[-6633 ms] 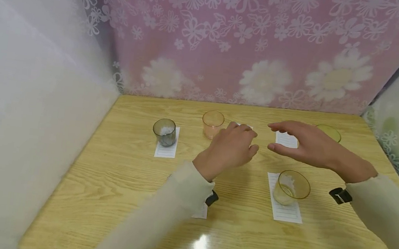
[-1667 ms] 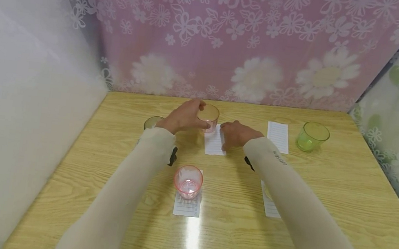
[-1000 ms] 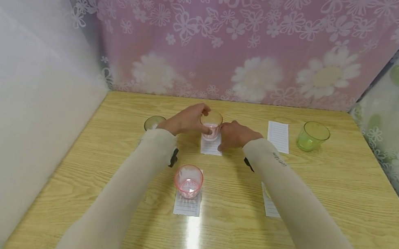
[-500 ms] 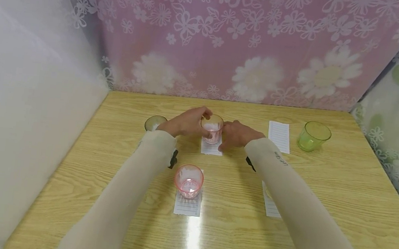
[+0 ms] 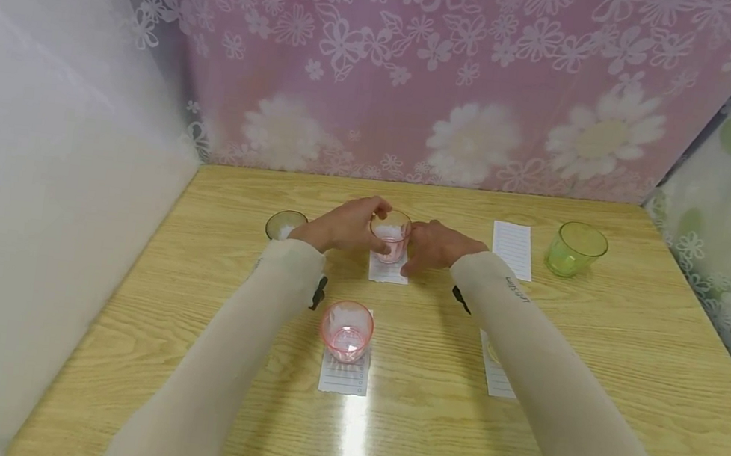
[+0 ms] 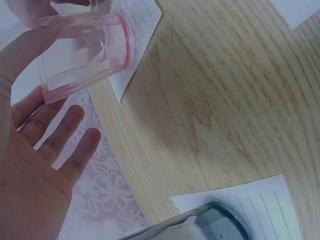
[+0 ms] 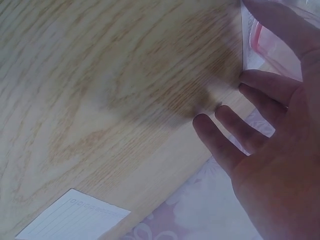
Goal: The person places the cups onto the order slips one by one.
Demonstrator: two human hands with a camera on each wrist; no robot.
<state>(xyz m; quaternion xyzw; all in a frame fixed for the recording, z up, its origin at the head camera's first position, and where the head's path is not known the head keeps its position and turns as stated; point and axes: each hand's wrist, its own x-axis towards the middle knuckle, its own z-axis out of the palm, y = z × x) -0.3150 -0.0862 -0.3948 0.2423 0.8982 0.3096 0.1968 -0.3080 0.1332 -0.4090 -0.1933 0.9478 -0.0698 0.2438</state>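
In the head view, a peach-tinted glass [image 5: 392, 252] stands upright on a lined paper slip [image 5: 389, 275] near the back middle of the table. My left hand [image 5: 345, 224] holds this glass from the left, with thumb and index finger on either side of its wall. The left wrist view shows the same glass [image 6: 82, 60] between thumb and index, the other fingers spread loosely. My right hand [image 5: 439, 246] is at the glass's right side and the slip's right edge. Its fingers [image 7: 220, 140] are extended in the right wrist view, with the thumb beside the slip.
A pink glass [image 5: 347, 331] stands on a slip in front. The smoky glass [image 5: 285, 223] is partly behind my left hand. At right are a bare slip [image 5: 513, 251] and a green glass [image 5: 573, 252]. My right sleeve mostly covers another glass on a slip [image 5: 498, 382]. A floral curtain [image 5: 350, 128] hangs behind.
Both hands have come from apart to the peach glass. It has moved forward and slightly right onto the slip, which has shifted left. Over the last half second almost nothing moves.
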